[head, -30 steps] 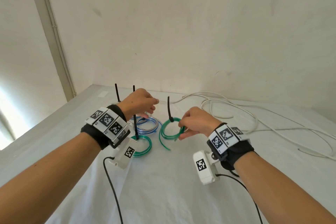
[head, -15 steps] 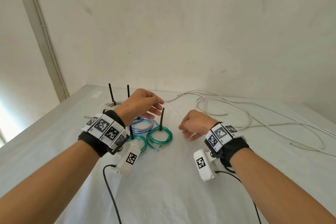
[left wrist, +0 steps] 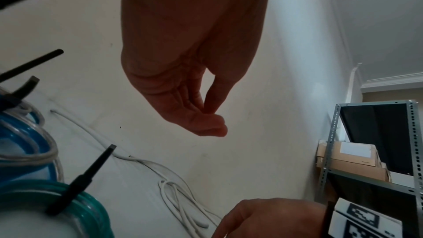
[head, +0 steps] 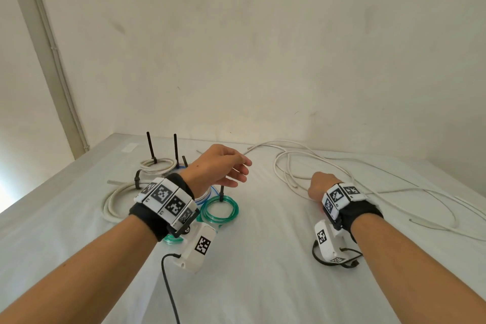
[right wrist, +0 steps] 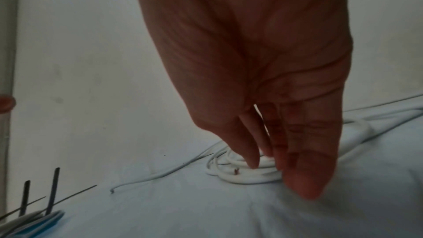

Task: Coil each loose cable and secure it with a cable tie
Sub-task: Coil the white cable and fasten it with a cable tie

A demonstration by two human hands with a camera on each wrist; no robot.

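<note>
While several coils on my left already sit tied, the job is not finished. Leftmost lie two whitish coils [head: 155, 164], each with a black tie tail standing upright; next come a blue coil [left wrist: 20, 133] and the green coils [head: 220, 208], also tied. My left hand [head: 218, 166] hovers above them, fingers loosely spread, holding nothing. Farther right, my right hand [head: 319, 187] reaches down to the loose white cable [head: 289, 173], fingers [right wrist: 302, 178] extended onto a small bunch of its loops. That cable sprawls in long loops running mainly left to right toward the table's right edge, one free end [right wrist: 112, 191] pointing left.
</note>
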